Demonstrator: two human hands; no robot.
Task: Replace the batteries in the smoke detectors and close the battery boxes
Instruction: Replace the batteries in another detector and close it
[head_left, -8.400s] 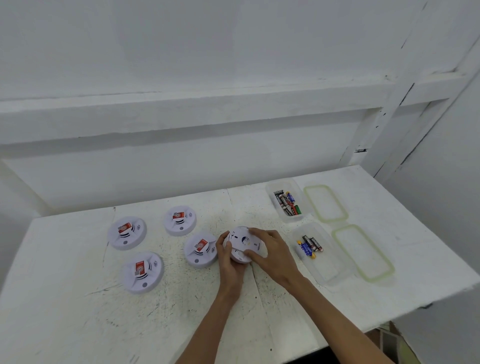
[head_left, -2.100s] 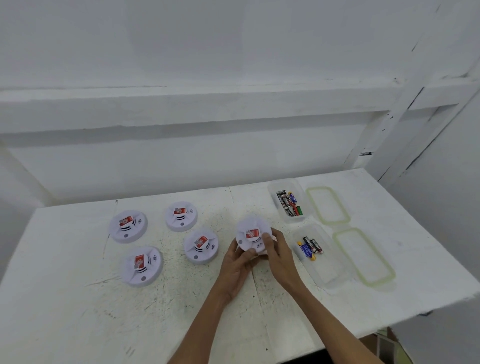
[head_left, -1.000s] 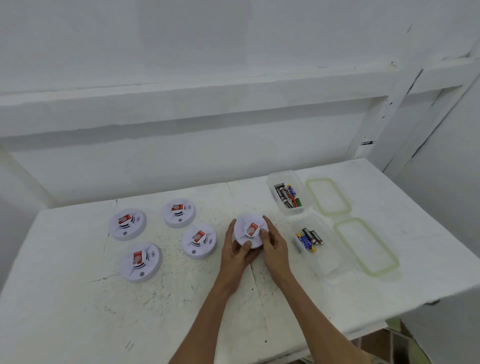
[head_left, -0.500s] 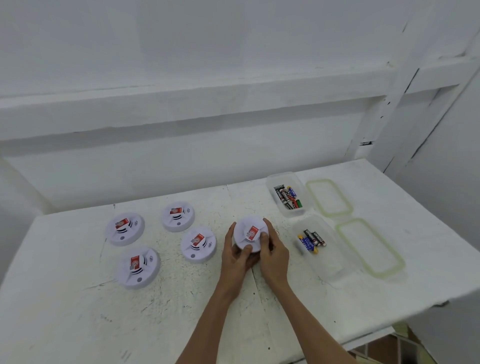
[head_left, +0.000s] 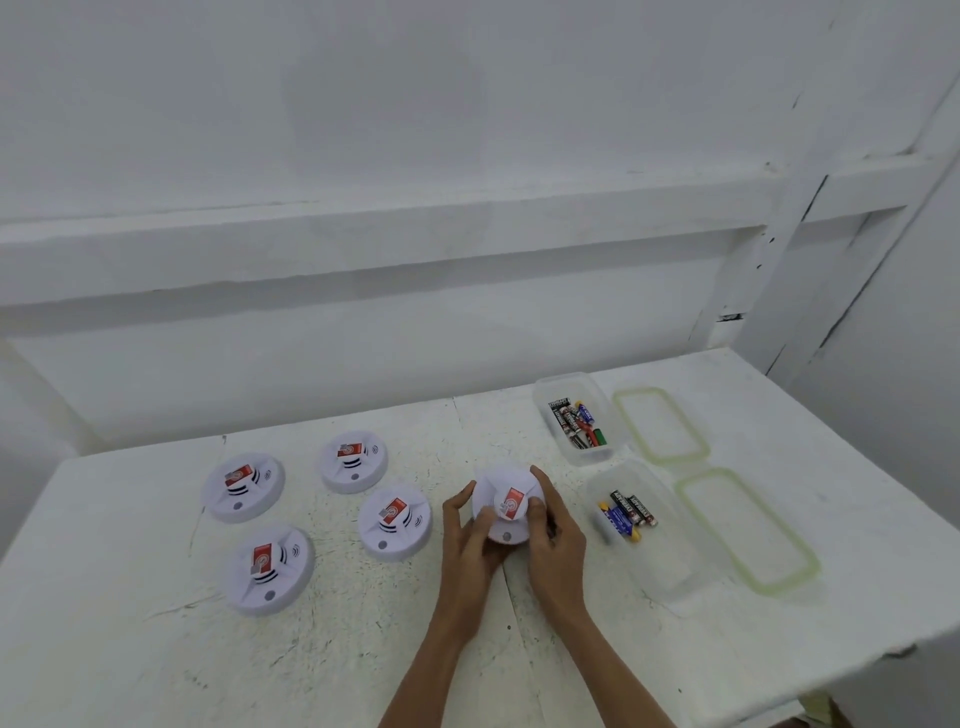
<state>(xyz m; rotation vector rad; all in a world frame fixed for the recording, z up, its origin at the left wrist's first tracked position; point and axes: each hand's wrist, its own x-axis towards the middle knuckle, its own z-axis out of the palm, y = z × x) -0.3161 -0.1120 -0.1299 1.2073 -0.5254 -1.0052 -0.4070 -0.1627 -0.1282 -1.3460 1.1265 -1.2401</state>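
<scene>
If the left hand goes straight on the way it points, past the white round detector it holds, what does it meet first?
The left hand would likely reach the far clear plastic box of batteries first; depth is unclear.

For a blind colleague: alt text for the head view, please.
A left hand and right hand hold a white smoke detector at a white table. Four more detectors lie left of it, two open battery boxes right.

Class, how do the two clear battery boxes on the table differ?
The far box holds a crowded pile of batteries; the near box holds only a few, at its far end. The far box looks smaller than the near box. Both are clear and lidless.
</scene>
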